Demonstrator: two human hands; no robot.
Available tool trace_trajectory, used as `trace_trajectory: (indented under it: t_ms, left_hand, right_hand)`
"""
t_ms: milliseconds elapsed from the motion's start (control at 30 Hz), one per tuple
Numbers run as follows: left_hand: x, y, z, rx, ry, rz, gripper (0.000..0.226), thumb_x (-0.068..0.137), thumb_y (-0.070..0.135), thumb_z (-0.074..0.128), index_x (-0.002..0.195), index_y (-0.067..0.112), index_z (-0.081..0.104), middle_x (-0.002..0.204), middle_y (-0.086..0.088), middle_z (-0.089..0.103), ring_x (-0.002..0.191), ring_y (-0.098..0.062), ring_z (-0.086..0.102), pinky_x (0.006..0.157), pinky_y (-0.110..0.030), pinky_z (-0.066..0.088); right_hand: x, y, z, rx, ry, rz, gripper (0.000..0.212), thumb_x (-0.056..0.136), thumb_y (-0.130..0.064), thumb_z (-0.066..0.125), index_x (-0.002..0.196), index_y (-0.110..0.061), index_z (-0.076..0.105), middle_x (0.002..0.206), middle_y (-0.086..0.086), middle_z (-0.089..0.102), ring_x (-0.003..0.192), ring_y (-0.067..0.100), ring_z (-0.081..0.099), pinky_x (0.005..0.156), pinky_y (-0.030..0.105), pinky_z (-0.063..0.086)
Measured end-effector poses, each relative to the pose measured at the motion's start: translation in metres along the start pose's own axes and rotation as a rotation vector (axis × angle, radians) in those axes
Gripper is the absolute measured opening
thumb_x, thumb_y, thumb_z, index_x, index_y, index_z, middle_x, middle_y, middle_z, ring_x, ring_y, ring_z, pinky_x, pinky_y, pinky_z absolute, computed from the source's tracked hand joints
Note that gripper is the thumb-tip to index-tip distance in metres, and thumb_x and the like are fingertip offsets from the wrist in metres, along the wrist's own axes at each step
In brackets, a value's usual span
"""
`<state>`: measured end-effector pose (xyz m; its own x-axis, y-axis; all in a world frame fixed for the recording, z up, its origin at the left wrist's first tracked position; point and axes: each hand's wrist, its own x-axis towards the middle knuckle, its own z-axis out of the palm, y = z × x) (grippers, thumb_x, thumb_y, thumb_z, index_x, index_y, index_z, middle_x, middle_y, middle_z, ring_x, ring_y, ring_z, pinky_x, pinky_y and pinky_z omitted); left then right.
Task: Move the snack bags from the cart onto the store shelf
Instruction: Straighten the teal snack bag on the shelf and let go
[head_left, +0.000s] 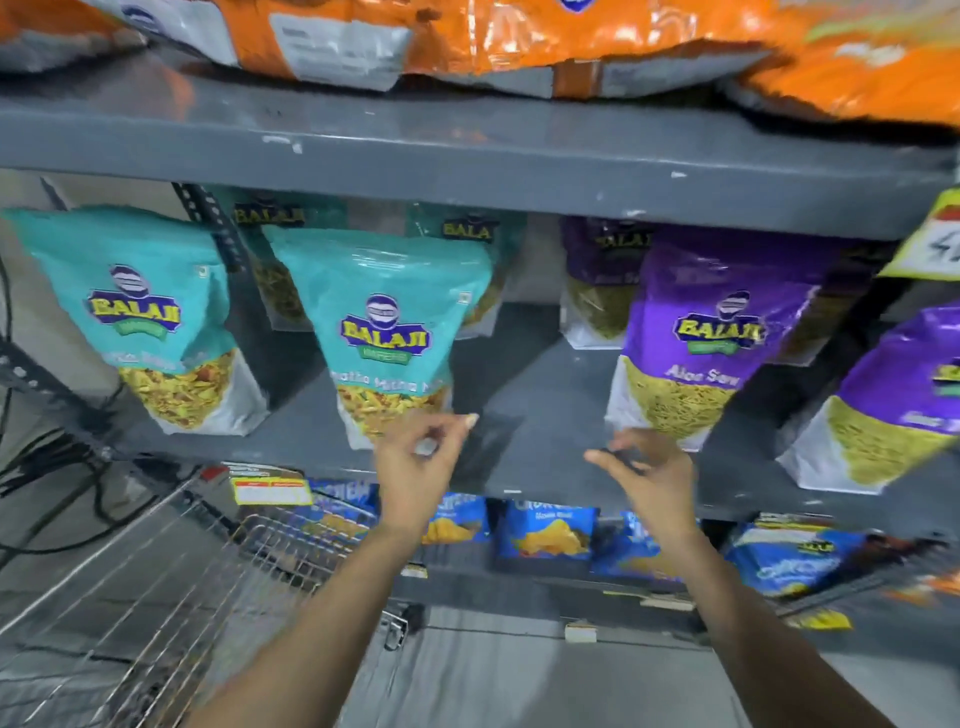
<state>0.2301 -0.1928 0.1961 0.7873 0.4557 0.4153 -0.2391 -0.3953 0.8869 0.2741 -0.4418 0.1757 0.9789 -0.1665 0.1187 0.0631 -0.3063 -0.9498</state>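
A teal Balaji snack bag stands upright on the grey store shelf. My left hand hovers just below its bottom edge, fingers loosely curled and holding nothing. A purple Aloo Sev bag leans on the same shelf to the right. My right hand sits at that bag's lower left corner, fingers spread and empty. A second teal bag stands at the far left. The wire cart is at the lower left; no bags show in its visible part.
Orange bags lie on the shelf above. More teal and purple bags stand behind the front row. Blue chip packets fill the shelf below. Another purple bag leans at the far right. Black cables hang at the left.
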Motion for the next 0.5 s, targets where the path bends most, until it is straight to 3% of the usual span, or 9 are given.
trace_trajectory:
  t_ms: [100, 133, 200, 267, 333, 400, 500]
  left_hand:
    - [-0.007, 0.016, 0.070, -0.072, -0.115, -0.033, 0.006, 0.077, 0.016, 0.079, 0.077, 0.012, 0.074, 0.075, -0.002, 0.069, 0.073, -0.009, 0.064, 0.073, -0.029, 0.052]
    - [-0.006, 0.017, 0.093, -0.095, -0.172, -0.092, 0.014, 0.075, 0.019, 0.081, 0.085, 0.013, 0.074, 0.083, -0.002, 0.071, 0.078, -0.007, 0.064, 0.077, -0.029, 0.053]
    - [-0.003, 0.015, 0.138, -0.122, -0.390, -0.277, 0.052, 0.069, 0.027, 0.085, 0.116, 0.014, 0.065, 0.115, -0.006, 0.068, 0.100, -0.008, 0.062, 0.094, -0.032, 0.051]
    - [0.000, 0.017, 0.173, -0.144, -0.649, -0.410, 0.099, 0.060, 0.039, 0.088, 0.143, 0.018, 0.038, 0.144, -0.004, 0.050, 0.123, -0.010, 0.051, 0.107, -0.035, 0.043]
    - [0.003, 0.019, 0.198, -0.171, -0.781, -0.406, 0.116, 0.052, 0.050, 0.089, 0.146, 0.027, 0.024, 0.149, 0.003, 0.045, 0.130, -0.011, 0.049, 0.110, -0.040, 0.042]
    - [0.004, 0.023, 0.208, -0.153, -0.798, -0.385, 0.104, 0.056, 0.046, 0.089, 0.139, 0.024, 0.031, 0.140, 0.004, 0.053, 0.127, -0.012, 0.053, 0.108, -0.043, 0.044]
    - [0.004, 0.024, 0.200, -0.117, -0.746, -0.387, 0.079, 0.064, 0.039, 0.086, 0.129, 0.023, 0.043, 0.130, 0.003, 0.061, 0.118, -0.014, 0.059, 0.105, -0.044, 0.047]
  right_hand:
    - [0.015, 0.024, -0.058, -0.277, 0.164, -0.028, 0.036, 0.062, -0.021, 0.087, 0.068, -0.007, 0.054, 0.068, 0.002, 0.058, 0.069, 0.016, 0.058, 0.063, 0.017, 0.036]
    - [0.023, 0.031, -0.073, -0.330, 0.207, -0.019, 0.042, 0.061, -0.024, 0.088, 0.074, -0.007, 0.052, 0.070, 0.001, 0.056, 0.074, 0.025, 0.059, 0.062, 0.020, 0.034]
    - [0.043, 0.041, -0.099, -0.288, 0.246, -0.001, 0.061, 0.053, -0.022, 0.092, 0.095, -0.010, 0.049, 0.090, 0.006, 0.057, 0.087, 0.032, 0.059, 0.075, 0.030, 0.044]
    - [0.067, 0.047, -0.115, -0.213, 0.109, 0.020, 0.093, 0.048, -0.017, 0.094, 0.124, -0.010, 0.041, 0.119, 0.002, 0.050, 0.109, 0.024, 0.054, 0.092, 0.038, 0.047]
    - [0.084, 0.048, -0.120, -0.161, -0.110, 0.045, 0.108, 0.046, -0.023, 0.094, 0.135, -0.012, 0.036, 0.134, -0.002, 0.049, 0.122, 0.019, 0.050, 0.099, 0.039, 0.045]
    - [0.092, 0.049, -0.115, -0.170, -0.233, 0.067, 0.087, 0.049, -0.023, 0.092, 0.122, -0.013, 0.047, 0.126, 0.008, 0.062, 0.113, 0.021, 0.062, 0.095, 0.040, 0.053]
    - [0.090, 0.049, -0.106, -0.195, -0.225, 0.066, 0.060, 0.060, -0.011, 0.088, 0.108, -0.012, 0.053, 0.105, 0.011, 0.071, 0.088, 0.015, 0.071, 0.073, 0.017, 0.058]
